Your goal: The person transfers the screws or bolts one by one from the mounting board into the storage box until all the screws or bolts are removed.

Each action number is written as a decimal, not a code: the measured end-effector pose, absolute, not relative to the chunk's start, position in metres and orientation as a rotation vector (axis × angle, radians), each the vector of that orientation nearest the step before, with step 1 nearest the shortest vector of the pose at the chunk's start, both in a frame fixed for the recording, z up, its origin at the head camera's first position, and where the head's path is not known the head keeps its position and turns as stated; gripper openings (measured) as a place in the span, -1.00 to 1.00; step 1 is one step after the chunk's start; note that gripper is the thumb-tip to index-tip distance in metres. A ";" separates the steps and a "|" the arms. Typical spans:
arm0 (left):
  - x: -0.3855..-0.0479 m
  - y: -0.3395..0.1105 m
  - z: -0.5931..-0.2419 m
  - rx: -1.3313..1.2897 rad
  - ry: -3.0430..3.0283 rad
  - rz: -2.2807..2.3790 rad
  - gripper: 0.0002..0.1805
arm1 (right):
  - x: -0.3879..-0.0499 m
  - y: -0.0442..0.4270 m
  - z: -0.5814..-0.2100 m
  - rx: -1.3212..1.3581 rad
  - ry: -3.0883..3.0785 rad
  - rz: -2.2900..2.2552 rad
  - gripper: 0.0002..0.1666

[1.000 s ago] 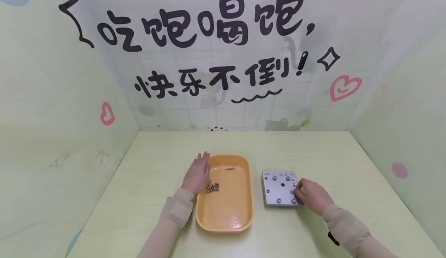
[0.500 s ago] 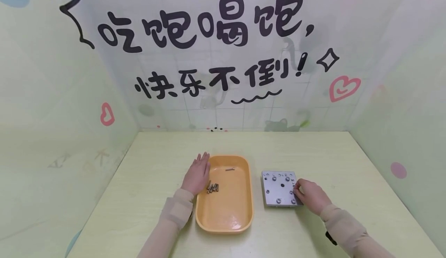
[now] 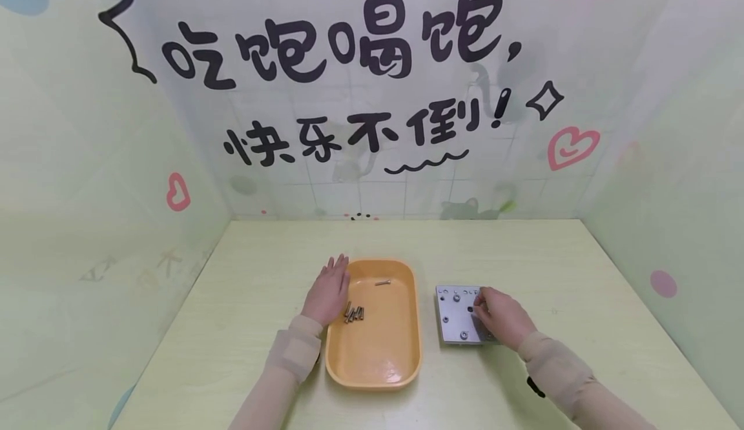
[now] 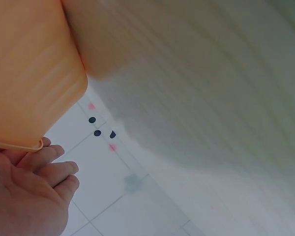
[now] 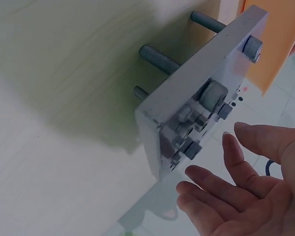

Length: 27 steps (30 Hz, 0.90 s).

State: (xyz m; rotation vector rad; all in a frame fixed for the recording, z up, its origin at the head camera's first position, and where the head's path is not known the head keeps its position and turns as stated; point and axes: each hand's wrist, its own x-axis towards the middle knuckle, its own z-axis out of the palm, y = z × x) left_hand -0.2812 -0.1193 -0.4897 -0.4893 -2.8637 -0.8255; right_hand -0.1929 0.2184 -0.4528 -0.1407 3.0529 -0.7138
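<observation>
My left hand (image 3: 327,291) rests along the left rim of an orange plastic tray (image 3: 374,359), its fingers extended. In the left wrist view the fingers (image 4: 51,172) lie just beside the tray's rim. Several small metal screws (image 3: 354,314) lie inside the tray at the left, and a single screw (image 3: 383,283) lies near its far end. My right hand (image 3: 504,317) hovers over the right part of a square metal plate (image 3: 455,320) and covers some of it. In the right wrist view thumb and index finger are close together with nothing visible between them. Several socket-head bolts (image 5: 214,95) stand in the plate.
The plate is to the right of the tray on the pale wooden table (image 3: 279,243). Bolt shanks (image 5: 159,59) stick out beneath the plate. Printed wall panels (image 3: 279,191) enclose the back and sides.
My right hand has moved left and slightly farther back, from the plate's right edge to over its right part. My left hand, the tray and its screws stay in place.
</observation>
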 end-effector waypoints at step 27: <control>-0.281 -0.119 -0.490 -0.501 -2.859 -0.833 -0.48 | -0.194 0.174 -0.466 -0.320 3.062 -0.688 -0.90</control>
